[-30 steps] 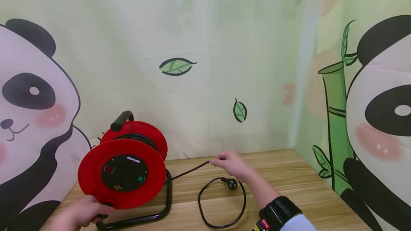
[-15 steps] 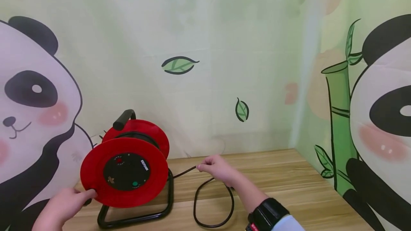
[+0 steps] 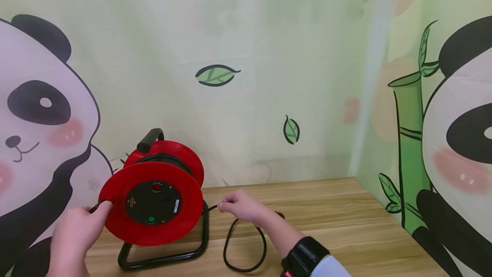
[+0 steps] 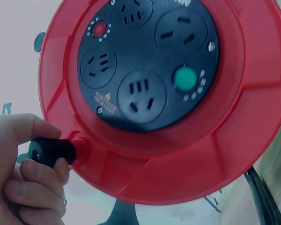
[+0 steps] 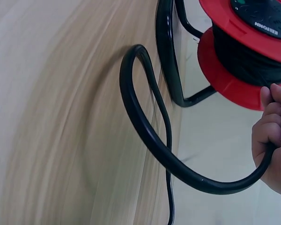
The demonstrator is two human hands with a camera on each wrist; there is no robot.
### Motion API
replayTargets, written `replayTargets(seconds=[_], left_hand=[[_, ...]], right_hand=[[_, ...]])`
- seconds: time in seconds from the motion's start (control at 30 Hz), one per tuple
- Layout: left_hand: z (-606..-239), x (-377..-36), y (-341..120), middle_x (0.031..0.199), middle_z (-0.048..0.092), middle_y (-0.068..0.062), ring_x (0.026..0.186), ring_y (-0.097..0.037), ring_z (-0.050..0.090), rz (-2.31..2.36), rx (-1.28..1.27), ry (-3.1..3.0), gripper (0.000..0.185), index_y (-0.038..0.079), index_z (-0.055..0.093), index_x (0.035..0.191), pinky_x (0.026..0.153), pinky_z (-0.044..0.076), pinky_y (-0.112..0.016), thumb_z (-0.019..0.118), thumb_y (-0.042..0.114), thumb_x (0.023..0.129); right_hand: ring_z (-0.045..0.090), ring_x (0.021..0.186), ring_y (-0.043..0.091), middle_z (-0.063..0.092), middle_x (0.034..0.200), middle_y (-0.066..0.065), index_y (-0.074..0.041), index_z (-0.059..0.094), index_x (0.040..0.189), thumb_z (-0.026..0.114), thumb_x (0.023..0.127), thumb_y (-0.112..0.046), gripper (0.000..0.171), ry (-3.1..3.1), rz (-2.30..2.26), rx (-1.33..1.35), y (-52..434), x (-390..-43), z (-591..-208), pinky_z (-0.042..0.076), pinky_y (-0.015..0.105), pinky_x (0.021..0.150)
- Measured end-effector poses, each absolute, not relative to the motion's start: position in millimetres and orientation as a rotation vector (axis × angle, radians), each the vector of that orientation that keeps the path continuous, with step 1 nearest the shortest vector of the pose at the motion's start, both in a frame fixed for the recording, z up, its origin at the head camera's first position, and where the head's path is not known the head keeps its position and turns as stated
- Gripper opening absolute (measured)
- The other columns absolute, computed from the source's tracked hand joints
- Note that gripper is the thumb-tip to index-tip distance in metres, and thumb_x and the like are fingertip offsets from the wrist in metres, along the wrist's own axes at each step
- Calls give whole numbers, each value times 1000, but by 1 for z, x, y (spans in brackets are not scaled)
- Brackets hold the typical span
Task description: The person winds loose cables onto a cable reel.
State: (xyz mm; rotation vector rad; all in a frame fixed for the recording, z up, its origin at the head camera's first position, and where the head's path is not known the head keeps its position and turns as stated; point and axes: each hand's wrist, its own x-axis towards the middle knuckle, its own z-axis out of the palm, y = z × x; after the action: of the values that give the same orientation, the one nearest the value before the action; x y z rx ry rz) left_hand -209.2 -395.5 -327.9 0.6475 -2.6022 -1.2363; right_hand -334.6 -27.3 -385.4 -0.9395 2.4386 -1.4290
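Two hands are working the reel (image 3: 151, 202), standing on its black frame at the tabletop's (image 3: 338, 225) left end. Left hand (image 3: 77, 230), grip clamped on the crank knob (image 4: 49, 151), has carried it from the disc's bottom up to its left edge; right hand (image 3: 240, 205), pinching the cable (image 3: 246, 247), has slid closer to the reel. Slack loop is shrinking, so cable is likely winding in

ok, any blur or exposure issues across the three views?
Head view: sharp and evenly lit, reel clear. Left wrist view: dim with a bluish cast, background washed out, socket face still readable, left hand slightly soft. Right wrist view: table smeared by motion blur, cable fairly crisp, pale backdrop overexposed.
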Motion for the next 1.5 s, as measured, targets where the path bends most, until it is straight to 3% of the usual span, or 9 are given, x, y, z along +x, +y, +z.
replayTargets(seconds=[0.17, 0.37, 0.57, 0.8, 1.0, 1.23, 1.5], left_hand=[[-325, -212, -379, 100, 73, -25, 84, -36, 58, -1133, 643, -2444, 68, -9, 68, 118, 68, 51, -50, 48, 54, 100], [-327, -215, -362, 110, 69, -31, 89, -41, 61, -1077, 598, -2313, 71, -9, 68, 117, 72, 55, -54, 43, 56, 101], [-326, -216, -359, 110, 69, -32, 90, -42, 61, -1053, 593, -2312, 73, -10, 68, 116, 72, 54, -55, 41, 57, 101], [-327, -217, -356, 111, 68, -32, 93, -43, 61, -1071, 581, -2319, 74, -8, 68, 118, 75, 54, -56, 41, 59, 101], [-327, -217, -357, 116, 67, -33, 93, -44, 61, -1072, 584, -2315, 74, -8, 66, 121, 77, 55, -58, 40, 59, 101], [-325, -216, -365, 108, 68, -34, 92, -45, 59, -1037, 596, -2351, 73, -12, 67, 116, 71, 52, -56, 40, 55, 102], [-326, -216, -366, 104, 70, -32, 90, -42, 59, -1055, 580, -2379, 73, -11, 69, 113, 67, 51, -52, 42, 56, 102]], right_hand=[[32, 54, 10, 37, 59, -7, -12, 63, 70, 63, 100, -20, 31, 2471, -1363, -994, -42, -335, -385, 30, 28, 55], [36, 55, 9, 46, 61, -6, -11, 77, 83, 64, 99, -17, 22, 2509, -1304, -1026, -52, -335, -386, 33, 25, 55], [39, 57, 8, 48, 62, -7, -8, 73, 82, 66, 98, -17, 20, 2452, -1305, -1012, -44, -332, -384, 34, 25, 54], [26, 45, 8, 37, 58, -7, -9, 65, 83, 70, 96, -23, 21, 2260, -1311, -820, 0, -336, -382, 23, 25, 43], [30, 46, 9, 36, 58, -6, -9, 64, 79, 70, 97, -26, 26, 2332, -1316, -787, 55, -346, -365, 28, 25, 45], [36, 48, 10, 43, 63, -5, -9, 67, 83, 71, 96, -27, 23, 2445, -1254, -812, 101, -353, -348, 36, 25, 47], [40, 48, 12, 38, 56, -4, -9, 49, 68, 71, 96, -23, 38, 2480, -1297, -769, 135, -358, -357, 46, 30, 50]])
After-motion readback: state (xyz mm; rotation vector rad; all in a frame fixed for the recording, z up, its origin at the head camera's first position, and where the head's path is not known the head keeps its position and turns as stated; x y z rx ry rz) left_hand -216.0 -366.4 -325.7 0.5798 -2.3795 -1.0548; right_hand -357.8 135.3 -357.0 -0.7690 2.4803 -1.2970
